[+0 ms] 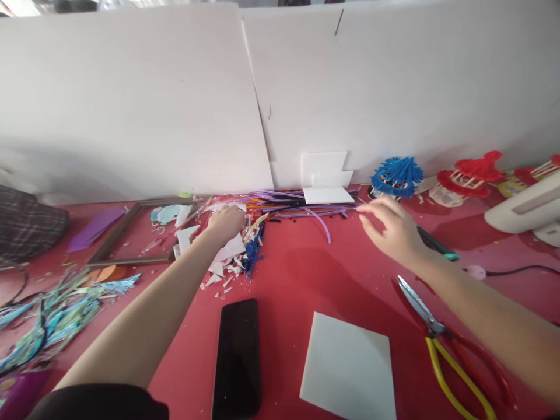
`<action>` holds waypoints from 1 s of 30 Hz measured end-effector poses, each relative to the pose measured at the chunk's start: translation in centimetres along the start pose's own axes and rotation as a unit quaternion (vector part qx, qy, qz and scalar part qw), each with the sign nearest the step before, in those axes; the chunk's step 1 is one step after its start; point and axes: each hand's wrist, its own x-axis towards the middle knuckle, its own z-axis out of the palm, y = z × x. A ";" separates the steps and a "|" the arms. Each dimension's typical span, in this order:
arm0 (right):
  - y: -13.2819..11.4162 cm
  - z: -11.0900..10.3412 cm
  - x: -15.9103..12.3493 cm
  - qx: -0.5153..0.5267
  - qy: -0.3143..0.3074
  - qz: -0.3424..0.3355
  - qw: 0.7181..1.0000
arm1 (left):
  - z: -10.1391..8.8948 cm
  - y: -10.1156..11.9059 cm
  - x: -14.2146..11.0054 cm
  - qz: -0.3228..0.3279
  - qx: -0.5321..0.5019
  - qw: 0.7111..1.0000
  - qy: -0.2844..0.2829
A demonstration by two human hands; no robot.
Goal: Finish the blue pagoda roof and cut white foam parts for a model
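My left hand is over the heap of scraps at the left end of a bundle of purple, orange and black pipe cleaners. Its fingers look curled in, and what they may hold is hidden. Near the bundle's right end, my right hand hovers with thumb and forefinger curved apart and nothing seen between them. Several white foam pieces stand or lean at the bundle. White and blue cuttings lie below my left hand.
Nearer me lie a black phone, a white square sheet and scissors with red and yellow handles. A blue fuzzy-roofed model and a red one stand before the white boards. An empty frame is left.
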 end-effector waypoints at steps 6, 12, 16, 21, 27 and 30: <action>-1.9 -2.8 -5.7 0.016 -0.018 0.023 0.999 | -0.2 -1.1 0.6 0.041 -0.044 0.998 0.005; -2.2 -5.1 -9.5 0.004 -0.004 0.091 0.996 | -1.8 -2.5 0.4 0.027 -0.145 0.989 0.024; -3.1 -6.4 -12.7 -0.012 -0.038 0.135 0.990 | -2.9 -2.6 -0.5 0.004 -0.263 0.964 0.029; -5.6 -6.9 -19.6 -0.031 -0.096 0.192 0.976 | -2.4 -0.1 -3.2 -0.012 -0.468 0.883 0.028; -8.3 -5.8 -24.5 -0.038 -0.087 0.185 0.978 | 0.3 6.2 -9.2 0.026 -0.672 0.739 -0.036; -8.4 -5.0 -23.3 0.016 -0.071 0.205 0.976 | 1.7 9.7 -11.7 0.047 -0.723 0.685 -0.074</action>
